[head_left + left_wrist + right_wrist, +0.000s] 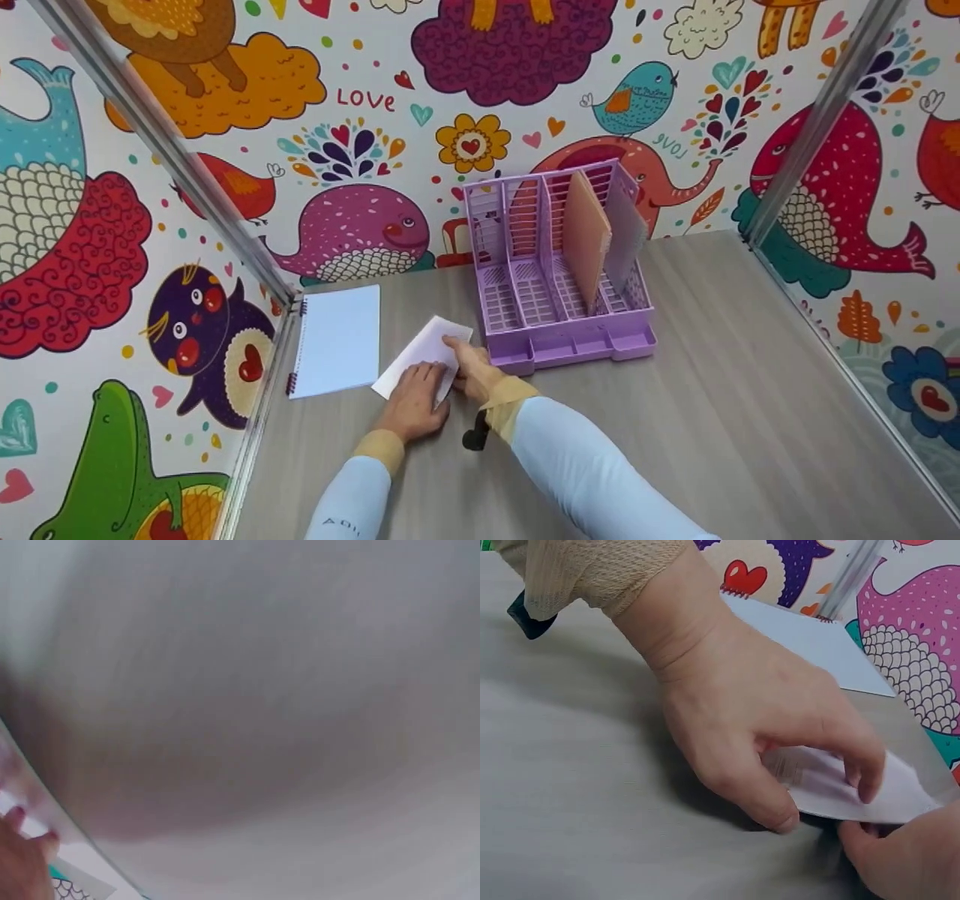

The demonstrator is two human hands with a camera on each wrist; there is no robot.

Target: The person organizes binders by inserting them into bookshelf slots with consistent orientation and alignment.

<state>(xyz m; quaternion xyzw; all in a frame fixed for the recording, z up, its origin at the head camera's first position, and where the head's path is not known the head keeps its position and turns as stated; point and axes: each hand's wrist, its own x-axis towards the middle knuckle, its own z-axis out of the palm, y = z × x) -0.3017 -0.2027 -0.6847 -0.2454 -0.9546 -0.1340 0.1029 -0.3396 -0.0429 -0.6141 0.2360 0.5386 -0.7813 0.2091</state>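
A thin white paper booklet lies slanted on the table between both hands; its printing is too faint to read. My left hand rests on its near part, fingers spread over the top and the thumb by the near edge. At the right edge my right hand pinches the booklet, one digit on top and others low at its side. The right wrist view has the left hand large, with part of the right hand at lower right. The left wrist view is mostly blurred.
A spiral notebook lies to the left by the wall. Behind the hands, to the right, stands a purple slotted rack holding an orange notebook and a grey one. Patterned walls border the wooden table.
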